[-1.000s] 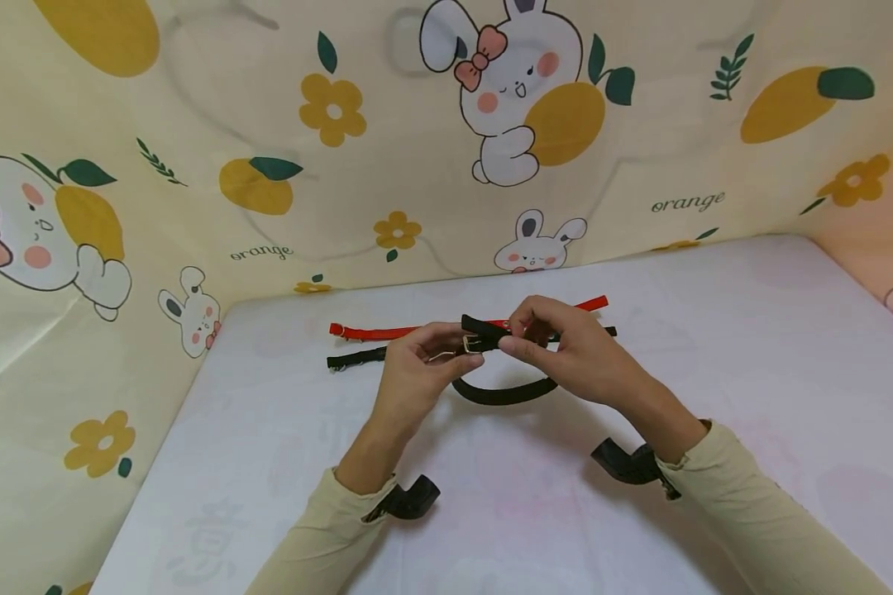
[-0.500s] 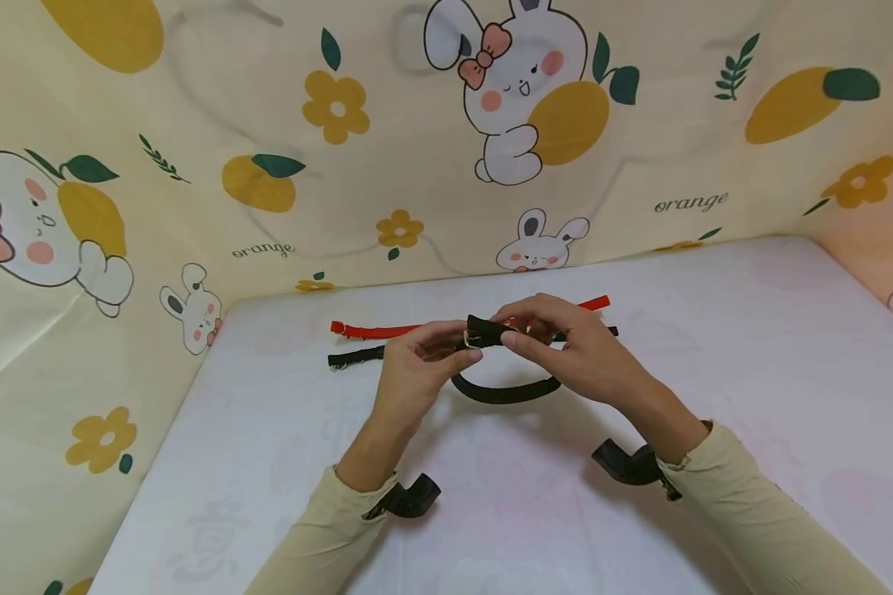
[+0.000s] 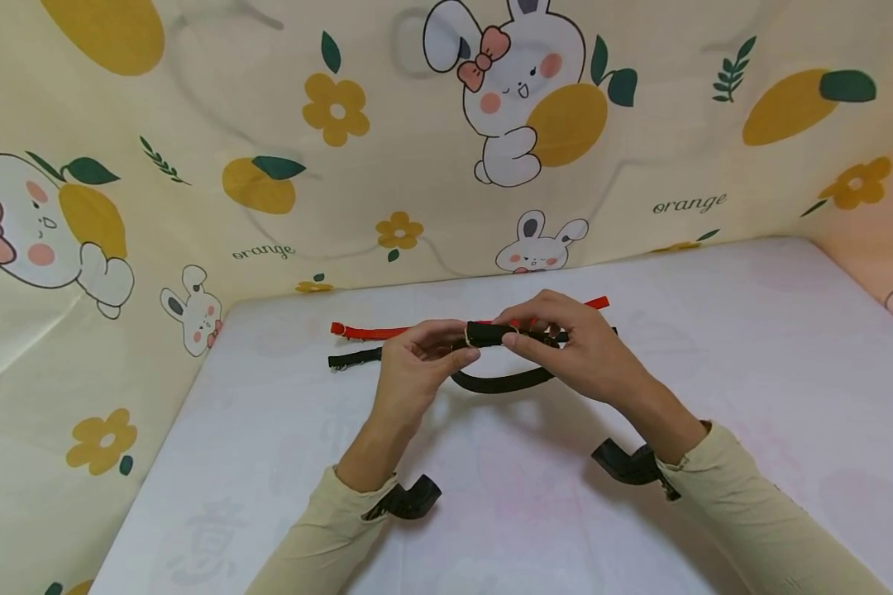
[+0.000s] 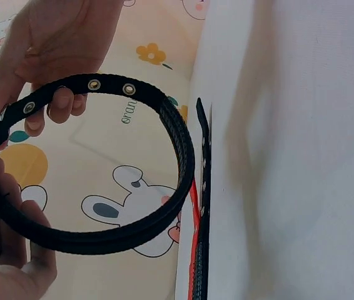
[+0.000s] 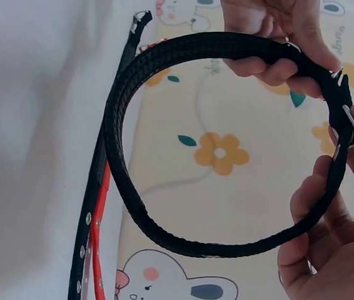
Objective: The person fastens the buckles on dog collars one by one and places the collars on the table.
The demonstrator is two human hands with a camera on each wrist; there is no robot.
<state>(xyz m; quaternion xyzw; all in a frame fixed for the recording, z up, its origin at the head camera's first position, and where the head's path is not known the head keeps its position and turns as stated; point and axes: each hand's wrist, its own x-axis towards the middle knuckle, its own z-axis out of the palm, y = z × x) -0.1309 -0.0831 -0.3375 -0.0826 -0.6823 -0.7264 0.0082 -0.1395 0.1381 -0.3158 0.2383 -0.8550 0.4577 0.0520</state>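
Both hands hold a black collar [image 3: 502, 384] above the table, bent into a ring. The left hand [image 3: 415, 357] pinches the band beside its metal buckle [image 5: 350, 122]. On the other side of the buckle, the right hand [image 3: 569, 340] pinches the strap between thumb and fingers. Metal eyelets [image 4: 129, 89] run along the strap near the right hand in the left wrist view. A short flap of strap [image 3: 487, 334] lies over the buckle between the two hands. The lower part of the ring hangs below the fingers.
A red collar [image 3: 375, 334] and another black collar [image 3: 353, 359] lie stretched out on the white table [image 3: 491, 512] behind the hands. A patterned cloth wall [image 3: 387, 165] rises at the table's back and left edges.
The flap of strap between the hands has come down flat over the buckle, where earlier its end stuck up to the left. The hanging part of the ring sits slightly higher.
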